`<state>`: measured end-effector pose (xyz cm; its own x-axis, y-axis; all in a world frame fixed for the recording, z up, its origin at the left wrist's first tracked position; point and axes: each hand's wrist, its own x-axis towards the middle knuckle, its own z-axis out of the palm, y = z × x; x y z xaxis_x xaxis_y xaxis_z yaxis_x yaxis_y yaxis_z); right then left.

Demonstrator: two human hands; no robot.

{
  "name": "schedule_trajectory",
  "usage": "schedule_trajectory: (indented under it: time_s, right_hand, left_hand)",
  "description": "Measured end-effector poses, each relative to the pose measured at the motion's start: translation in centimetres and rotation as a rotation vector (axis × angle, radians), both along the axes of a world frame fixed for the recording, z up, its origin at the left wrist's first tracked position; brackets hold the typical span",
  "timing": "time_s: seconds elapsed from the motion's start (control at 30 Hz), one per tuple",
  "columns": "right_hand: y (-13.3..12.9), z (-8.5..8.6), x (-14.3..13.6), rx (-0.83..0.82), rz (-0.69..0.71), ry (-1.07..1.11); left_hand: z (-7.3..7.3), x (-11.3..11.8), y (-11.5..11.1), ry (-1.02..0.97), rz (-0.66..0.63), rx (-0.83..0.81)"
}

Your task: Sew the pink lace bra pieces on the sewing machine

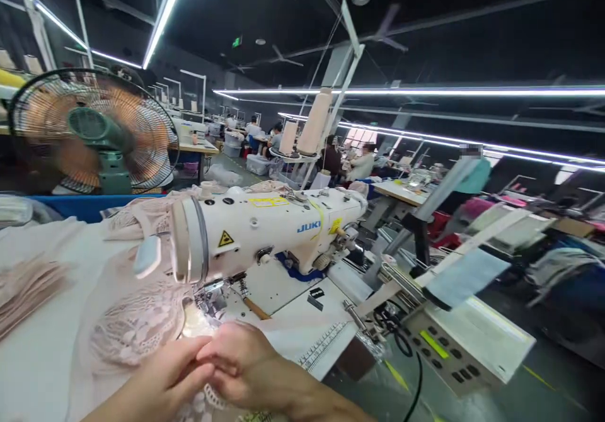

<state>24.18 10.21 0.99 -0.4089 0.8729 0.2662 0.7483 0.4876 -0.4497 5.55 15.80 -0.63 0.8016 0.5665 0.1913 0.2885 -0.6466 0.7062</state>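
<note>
Just in front of the needle area of a white JUKI sewing machine, my two hands meet with their fingertips together. My left hand is closed, thumb and fingers pinched at the edge of beige lace fabric. Curled over beside it, my right hand is also closed on the lace; its fingertips are partly hidden. The fabric runs up to the presser foot and spreads left over the white table. More lace shows below my hands. A small lamp lights the sewing spot.
A stack of beige cut pieces lies at left. Behind it a large fan spins. Thread cones stand behind the machine. A black blade lies on the machine bed, and a control box sits at right. Several people work farther back.
</note>
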Motion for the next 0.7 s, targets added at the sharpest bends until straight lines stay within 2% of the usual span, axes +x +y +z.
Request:
schedule_trajectory:
  time_s: [0.03,0.1,0.17,0.2,0.27,0.33,0.4,0.5,0.6,0.63,0.7]
  right_hand:
    - [0.0,-0.3,0.0,0.028,-0.06,0.114]
    - [-0.4,-1.1,0.2,0.027,-0.189,0.347]
    - [-1.2,-1.8,0.4,-0.088,-0.285,0.541]
    - [-1.8,-1.9,0.4,-0.183,-0.294,0.611]
    - [-3.1,-2.0,0.3,-0.369,-0.22,0.651]
    - [-4.1,-1.7,0.0,-0.433,-0.1,0.592]
    - [-4.5,-1.3,-0.5,-0.374,-0.066,0.499]
    - [-3.8,-1.2,-1.0,-0.275,-0.224,0.323]
    - [-2.6,-1.7,-1.1,-0.236,-0.318,0.138]
    - [-2.3,-1.9,-1.1,-0.232,-0.315,0.106]
    - [-2.2,-2.2,-1.0,-0.246,-0.293,0.101]
  left_hand:
    - [-0.1,0.1,0.1,0.011,0.008,-0.061]
    - [-0.3,0.0,0.6,-0.02,0.109,-0.125]
    - [-0.4,-0.4,1.3,-0.097,0.269,-0.152]
    - [-0.4,-0.7,1.7,-0.136,0.351,-0.157]
    - [-0.4,-1.2,2.4,-0.168,0.491,-0.14]
    - [-0.2,-1.6,3.0,-0.131,0.568,-0.068]
    - [0.1,-1.9,3.1,-0.042,0.599,0.077]
    - [0.8,-2.1,2.4,0.231,0.616,0.351]
    - [1.9,-2.0,1.0,0.607,0.517,0.554]
    - [2.2,-1.9,0.5,0.675,0.475,0.615]
    - [2.4,-1.7,0.0,0.69,0.394,0.742]
